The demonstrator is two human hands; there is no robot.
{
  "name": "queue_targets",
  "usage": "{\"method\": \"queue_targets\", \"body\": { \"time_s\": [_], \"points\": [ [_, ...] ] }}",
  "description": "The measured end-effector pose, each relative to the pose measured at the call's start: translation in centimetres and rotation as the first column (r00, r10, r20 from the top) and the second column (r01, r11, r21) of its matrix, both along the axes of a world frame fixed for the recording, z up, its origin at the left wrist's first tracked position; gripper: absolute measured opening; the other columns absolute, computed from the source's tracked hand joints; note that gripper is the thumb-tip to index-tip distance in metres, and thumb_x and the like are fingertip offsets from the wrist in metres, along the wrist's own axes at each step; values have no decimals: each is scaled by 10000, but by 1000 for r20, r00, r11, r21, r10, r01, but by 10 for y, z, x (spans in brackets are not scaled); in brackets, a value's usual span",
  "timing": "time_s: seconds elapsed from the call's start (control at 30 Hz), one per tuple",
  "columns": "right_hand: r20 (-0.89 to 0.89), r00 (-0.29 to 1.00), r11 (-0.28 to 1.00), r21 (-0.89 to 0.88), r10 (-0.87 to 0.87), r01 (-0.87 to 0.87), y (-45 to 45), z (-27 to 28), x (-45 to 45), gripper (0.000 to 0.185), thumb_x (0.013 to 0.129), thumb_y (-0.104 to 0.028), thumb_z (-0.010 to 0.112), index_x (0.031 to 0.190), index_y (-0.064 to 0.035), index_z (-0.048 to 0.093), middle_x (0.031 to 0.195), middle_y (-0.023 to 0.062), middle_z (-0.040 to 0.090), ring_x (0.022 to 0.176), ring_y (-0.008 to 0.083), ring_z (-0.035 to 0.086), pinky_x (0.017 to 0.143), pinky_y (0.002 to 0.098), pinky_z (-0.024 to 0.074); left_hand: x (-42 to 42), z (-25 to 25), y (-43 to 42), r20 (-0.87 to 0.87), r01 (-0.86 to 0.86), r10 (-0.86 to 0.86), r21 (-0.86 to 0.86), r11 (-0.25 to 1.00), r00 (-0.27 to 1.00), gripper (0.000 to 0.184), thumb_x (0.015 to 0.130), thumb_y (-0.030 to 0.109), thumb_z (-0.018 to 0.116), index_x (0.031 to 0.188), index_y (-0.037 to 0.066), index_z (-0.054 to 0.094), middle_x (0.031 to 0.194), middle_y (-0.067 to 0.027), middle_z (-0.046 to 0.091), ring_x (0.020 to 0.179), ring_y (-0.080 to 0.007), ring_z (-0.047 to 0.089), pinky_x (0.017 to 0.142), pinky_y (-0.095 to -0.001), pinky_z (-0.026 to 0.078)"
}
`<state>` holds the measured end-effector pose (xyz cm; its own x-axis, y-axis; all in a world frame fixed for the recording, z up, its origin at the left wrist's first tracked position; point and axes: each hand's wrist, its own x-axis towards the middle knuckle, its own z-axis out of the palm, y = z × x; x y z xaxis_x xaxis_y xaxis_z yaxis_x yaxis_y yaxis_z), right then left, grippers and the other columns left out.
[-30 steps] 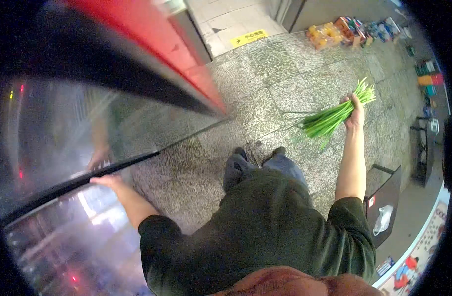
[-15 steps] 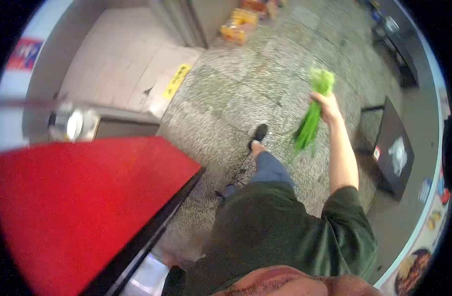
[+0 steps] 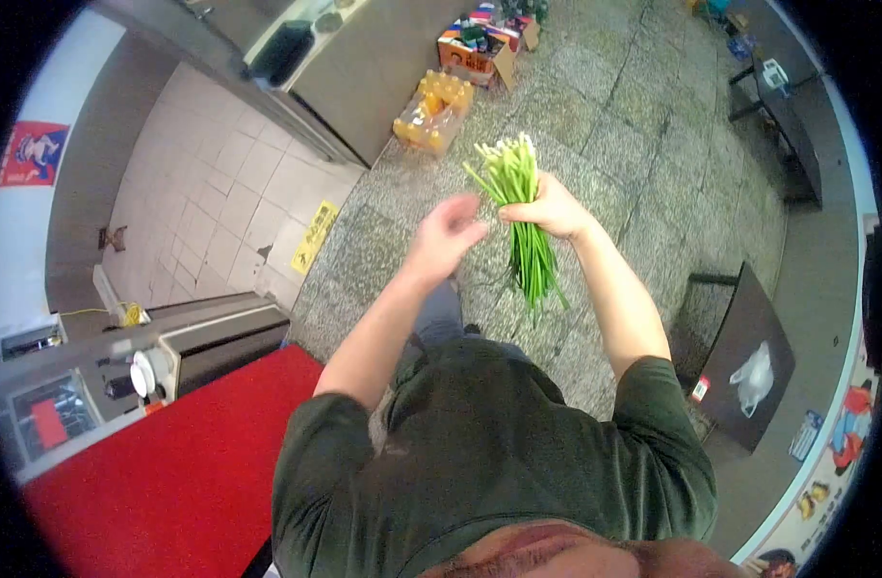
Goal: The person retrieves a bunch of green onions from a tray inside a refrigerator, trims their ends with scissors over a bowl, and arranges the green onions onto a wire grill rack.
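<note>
A bunch of long green stalks [image 3: 531, 252] with pale cut ends hangs in my right hand [image 3: 554, 208], whose fingers wrap round its upper part. The pale ends point up and away from me, and the darker green ends hang toward my body. Just left of the bunch, my left hand [image 3: 448, 234] is raised with its fingers curved and apart, slightly blurred. It holds nothing, and a small gap separates it from the stalks.
A red-topped cabinet [image 3: 191, 453] stands at lower left, beside a counter with a white round object [image 3: 148, 373]. Ahead are a pack of orange bottles [image 3: 435, 111] and a box of bottles [image 3: 475, 53]. A dark table [image 3: 739, 371] with a plastic bag is at right.
My left hand has left the glass door's edge and come up beside the bunch. My right hand has brought the bunch in front of me. The view has turned toward the tiled doorway.
</note>
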<state>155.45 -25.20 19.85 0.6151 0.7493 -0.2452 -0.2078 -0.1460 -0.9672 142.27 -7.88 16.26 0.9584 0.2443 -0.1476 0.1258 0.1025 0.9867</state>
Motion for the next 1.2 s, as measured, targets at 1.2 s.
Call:
{"method": "queue_targets", "body": {
  "time_s": [1.2],
  "points": [
    [-115,892,895,-146,-437,420,-389,-21,1139,436,677,-120,726,1062,10,567,915,87,641,794,158,621,702,291,508,1322,-13,-429,-35,185,-305,-727,662,952,251,835,-2,643,1072,-4,561,918,-122,641,810,-230,649,727,-345,538]
  ]
}}
